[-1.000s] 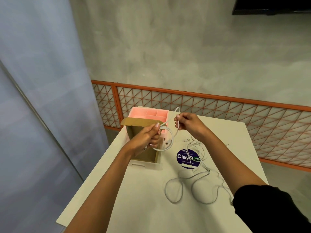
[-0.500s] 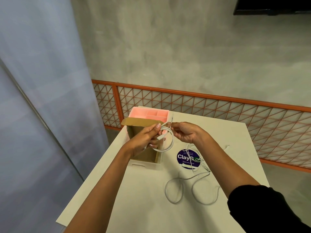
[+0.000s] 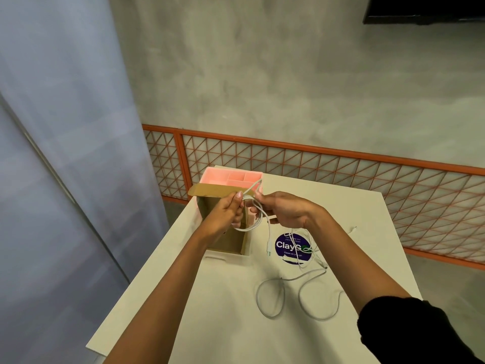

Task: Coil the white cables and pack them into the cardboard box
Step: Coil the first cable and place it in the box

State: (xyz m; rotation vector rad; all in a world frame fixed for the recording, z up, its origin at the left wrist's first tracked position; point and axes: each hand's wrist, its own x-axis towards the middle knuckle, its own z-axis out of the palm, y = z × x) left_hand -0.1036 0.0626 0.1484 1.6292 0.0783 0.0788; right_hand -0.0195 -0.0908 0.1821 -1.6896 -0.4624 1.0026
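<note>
Your left hand (image 3: 225,214) has its fingers curled around a small coil of white cable (image 3: 256,222), with the thumb pressed on top of the loops. Your right hand (image 3: 286,211) is just beside it and pinches the same cable at the top of the coil with its fingertips, so both hands grasp one cable and almost touch each other. One short end of this cable rises from between the hands toward the far side, and the other end hangs down from the coil, with its connector (image 3: 269,252) in the air just above the table. The coil is held over the right edge of the open cardboard box (image 3: 231,240), not inside it. The box stands upright on the white table (image 3: 210,324), with its flap (image 3: 212,190) folded open on the far side. Directly behind the box stands a pink organizer (image 3: 231,177) with several compartments. To the right of the box a round dark blue sticker (image 3: 286,245) is on the table, and a thin white cable (image 3: 312,248) lies tangled across it. Nearer to you, a second loose white cable (image 3: 270,317) lies on the table in two wide loops. Your right arm has a black sleeve (image 3: 406,332). Behind the table, an orange lattice fence (image 3: 315,151) runs along a grey wall.
</note>
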